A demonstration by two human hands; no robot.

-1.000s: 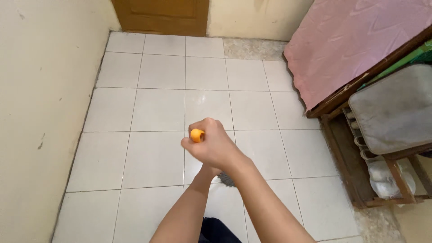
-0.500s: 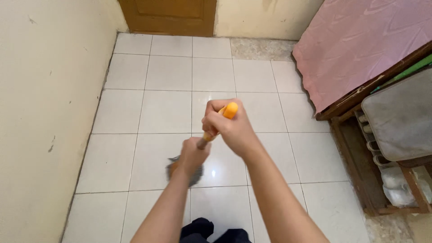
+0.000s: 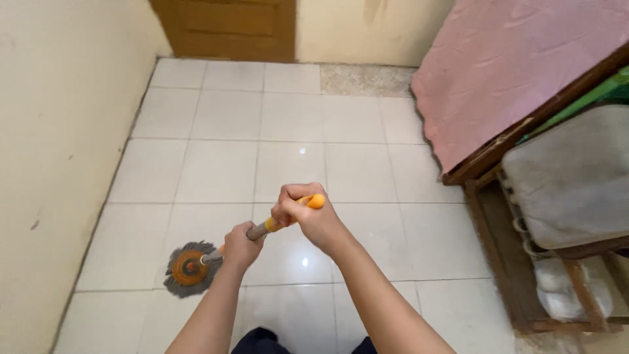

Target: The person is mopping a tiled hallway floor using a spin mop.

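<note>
Gripping the mop handle [image 3: 282,219] in the head view, the right hand [image 3: 308,216] has its fingers wrapped tight around the orange top end, while the left hand [image 3: 241,246] is closed around the grey shaft lower down. The round mop head [image 3: 190,269], orange disc ringed by grey strands, lies flat on the white tiled floor [image 3: 367,170], out to the left of the person and near the cream wall [image 3: 59,131]. A pink-covered bed [image 3: 511,72] and a wooden shelf [image 3: 544,262] stand at the right, a wooden door [image 3: 226,29] at the far end. The tiles gleam and may be wet, so a foot could slip; a wide sweep leftward might knock the mop head against the wall.
</note>
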